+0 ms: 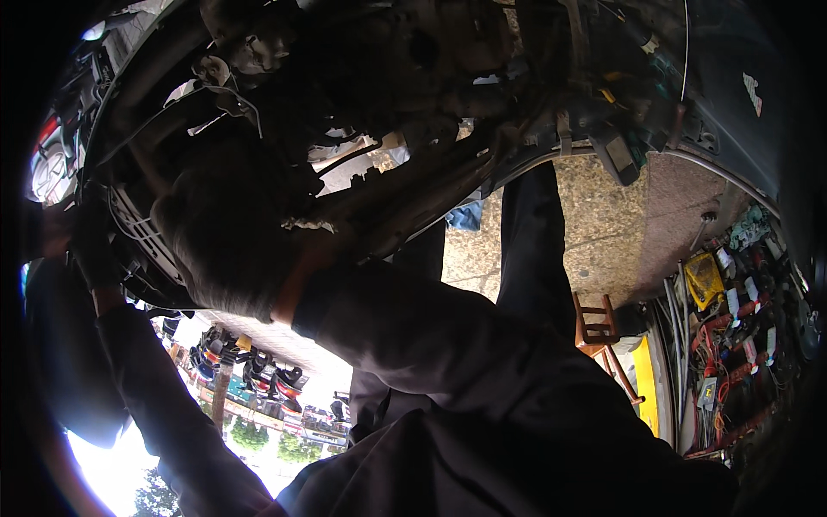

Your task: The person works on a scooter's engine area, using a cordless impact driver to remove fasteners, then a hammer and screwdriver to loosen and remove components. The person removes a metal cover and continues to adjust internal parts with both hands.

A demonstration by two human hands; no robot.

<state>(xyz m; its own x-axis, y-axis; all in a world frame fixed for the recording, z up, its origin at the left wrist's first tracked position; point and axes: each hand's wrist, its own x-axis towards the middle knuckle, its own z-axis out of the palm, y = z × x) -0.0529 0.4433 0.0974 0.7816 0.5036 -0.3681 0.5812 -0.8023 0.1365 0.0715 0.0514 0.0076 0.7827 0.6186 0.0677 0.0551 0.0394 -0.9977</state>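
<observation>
My right arm reaches across the view into a dark engine bay (pixel 413 52). My right hand (pixel 220 237), in a dark glove, is bent down among the engine parts at the left side of the bay. Its fingers are lost in shadow, so what it touches is hidden. Near the left rim my left hand (pixel 93 250), also gloved, is beside the slatted dark panel (pixel 142 228) at the bay's edge. Its fingers are too dark to make out. A thin pale wire (pixel 245 103) and a torn light-coloured connector or bracket (pixel 211 71) show above my right hand.
A wooden stool (pixel 594 327) stands on the stained floor (pixel 594 215) to the right. Beyond it are metal rods (pixel 680 319), a yellow case (pixel 704 280) and a heap of cables and tools (pixel 732 370). Several parked motorbikes (pixel 276 383) appear outside at lower left.
</observation>
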